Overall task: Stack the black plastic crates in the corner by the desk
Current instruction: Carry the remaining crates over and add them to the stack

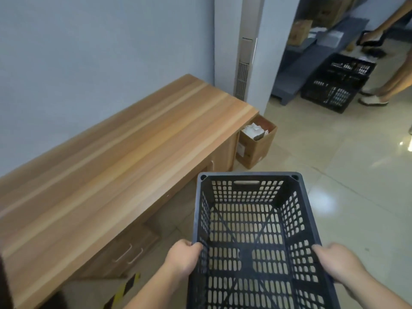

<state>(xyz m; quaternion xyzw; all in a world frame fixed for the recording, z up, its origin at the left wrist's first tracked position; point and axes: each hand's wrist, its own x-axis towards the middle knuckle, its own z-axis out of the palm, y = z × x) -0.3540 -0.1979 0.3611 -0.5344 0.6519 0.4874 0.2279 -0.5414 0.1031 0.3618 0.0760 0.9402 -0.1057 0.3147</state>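
Note:
An empty black plastic crate (249, 190) with perforated walls is held above the floor in front of me, its open top up. My left hand (182, 256) grips its left rim, fingers curled over the edge. My right hand (336, 263) grips the right rim the same way. The wooden desk (116, 157) runs along the grey wall to the left. Far off at the upper right, other black crates (334, 85) stand stacked on the floor.
A cardboard box (258, 141) full of paper scraps stands at the desk's far end, next to a white column. Another person's legs (392, 83) stand beside the far crates. A box with yellow-black tape (111, 291) lies under the desk. The tiled floor is glossy.

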